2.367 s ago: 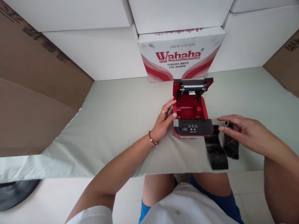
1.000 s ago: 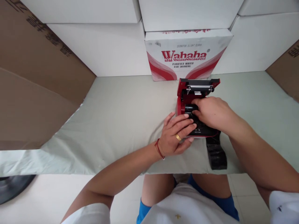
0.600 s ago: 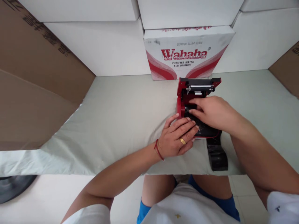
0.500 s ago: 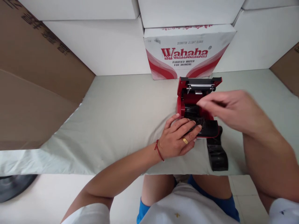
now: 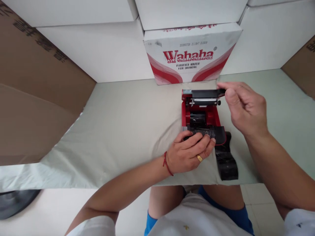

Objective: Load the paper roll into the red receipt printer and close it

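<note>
A small red and black label printer (image 5: 184,113) stands on the cloth-covered table with its lid raised. Inside it lies a shiny black roll (image 5: 197,118), and a strip of black film (image 5: 200,131) runs from it over the front edge. My left hand (image 5: 190,152) presses that strip against the printer's front with bent fingers. At the lid's right corner, my right hand (image 5: 246,106) grips the printer lid (image 5: 204,93) between thumb and fingers. A loose curled black strip (image 5: 227,165) rests on the cloth at the printer's front right.
Behind the printer stands a white and red Wahaha water carton (image 5: 192,54), backed by stacked white boxes (image 5: 93,52). A large brown cardboard box (image 5: 44,98) fills the left, and another brown box (image 5: 300,67) is at the right. The table's front edge lies before my legs.
My right hand has left the roll area and taken hold of the lid's right corner. The lid has tipped slightly down toward me. My left hand stays at the printer's front.
</note>
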